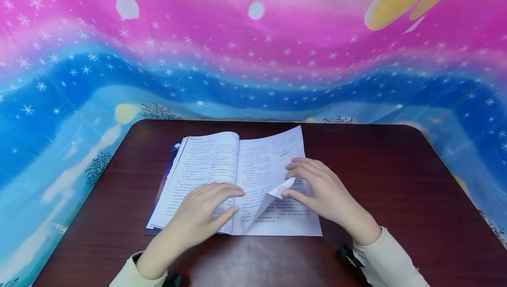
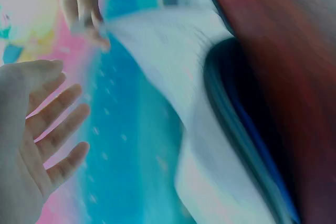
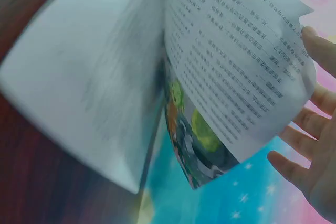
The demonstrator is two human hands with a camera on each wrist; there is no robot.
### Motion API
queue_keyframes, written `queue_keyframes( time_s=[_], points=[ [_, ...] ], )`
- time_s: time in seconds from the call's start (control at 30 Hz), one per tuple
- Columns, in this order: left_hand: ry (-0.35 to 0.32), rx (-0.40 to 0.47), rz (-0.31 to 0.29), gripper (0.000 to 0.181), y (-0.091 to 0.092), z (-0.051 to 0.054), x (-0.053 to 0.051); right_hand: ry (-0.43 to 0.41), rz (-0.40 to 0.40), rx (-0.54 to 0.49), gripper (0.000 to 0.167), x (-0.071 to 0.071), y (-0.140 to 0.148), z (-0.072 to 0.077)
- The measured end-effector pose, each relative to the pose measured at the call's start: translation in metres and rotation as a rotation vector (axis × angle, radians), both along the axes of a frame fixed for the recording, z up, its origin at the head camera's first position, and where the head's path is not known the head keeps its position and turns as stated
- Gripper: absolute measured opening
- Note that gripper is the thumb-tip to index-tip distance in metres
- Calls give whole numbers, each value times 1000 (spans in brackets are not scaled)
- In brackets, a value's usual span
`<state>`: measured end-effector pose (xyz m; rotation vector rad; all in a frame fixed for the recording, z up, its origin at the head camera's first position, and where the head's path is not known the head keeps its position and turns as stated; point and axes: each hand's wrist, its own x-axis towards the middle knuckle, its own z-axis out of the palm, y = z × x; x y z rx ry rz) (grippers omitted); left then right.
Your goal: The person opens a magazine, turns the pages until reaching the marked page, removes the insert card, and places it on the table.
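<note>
A book (image 1: 206,163) with dark covers lies spread on the table, its pages printed in columns. My right hand (image 1: 317,185) pinches the lower corner of a right-hand page (image 1: 273,196) between thumb and fingers, and that corner curls up. In the right wrist view, the lifted page (image 3: 241,66) shows text and a colour picture beside my right hand (image 3: 315,129). My left hand (image 1: 206,207) hovers around the book's lower middle with fingers loosely bent and nothing in them. The left wrist view shows my left hand (image 2: 52,124) with fingers spread, apart from the raised page (image 2: 163,40).
The dark reddish-brown table (image 1: 380,168) extends on both sides of the book. Behind it hangs a pink and blue cloth (image 1: 253,67) with snowflake prints, which also runs down along the table's sides.
</note>
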<state>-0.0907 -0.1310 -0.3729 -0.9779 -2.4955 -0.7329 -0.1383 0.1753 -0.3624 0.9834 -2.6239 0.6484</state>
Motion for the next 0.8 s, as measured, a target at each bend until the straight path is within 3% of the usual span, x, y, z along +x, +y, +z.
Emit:
queue_keyframes(
  time_s=[0.13,0.27,0.4,0.57,0.8],
  points=[
    [48,-6,-66,41,20,12,-2,28,38,-48,33,-1,-12,8],
    [93,-9,-89,45,33,18,-5,66,73,-77,32,0,-21,13],
    [76,21,-105,41,40,20,-7,97,101,-86,31,1,-27,16],
    [47,70,-119,37,43,20,-8,105,104,-90,37,2,-29,19],
    [135,122,-67,44,29,18,-10,121,70,-121,65,8,-23,25]
  ],
)
